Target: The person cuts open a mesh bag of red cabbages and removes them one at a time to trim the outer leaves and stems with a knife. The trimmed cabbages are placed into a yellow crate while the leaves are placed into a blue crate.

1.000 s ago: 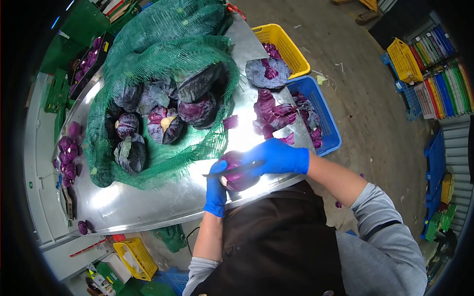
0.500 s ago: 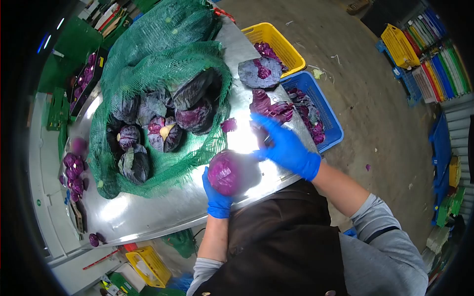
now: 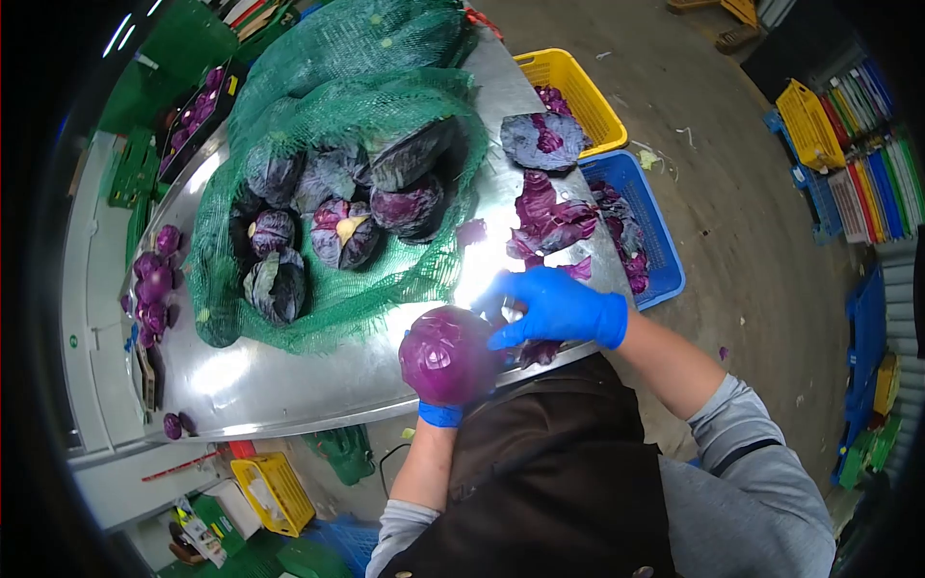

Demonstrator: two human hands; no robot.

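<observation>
A peeled red cabbage (image 3: 443, 354), shiny and purple, rests in my left hand (image 3: 440, 415) above the table's front edge. Most of that hand is hidden beneath the cabbage, with only the blue glove's cuff showing. My right hand (image 3: 564, 308), also gloved in blue, is close to the cabbage's right side. Its thumb and fingers are apart, slightly blurred, and I see nothing between them. Loose purple leaves (image 3: 551, 217) lie on the metal table beyond the right hand, and another leaf (image 3: 540, 354) lies just under it. A green net sack (image 3: 385, 306) holds several unpeeled red cabbages (image 3: 344, 234).
Right of the table stand a blue crate (image 3: 665, 226) and a yellow crate (image 3: 602, 96), both with purple leaves inside. A large dark leaf (image 3: 540, 142) lies at the table's right edge. Several peeled cabbages (image 3: 154, 284) sit at the far left.
My right hand has come down and left, nearer the cabbage. A leaf now shows under it. The cabbage has turned slightly in my left hand, and the view has shifted.
</observation>
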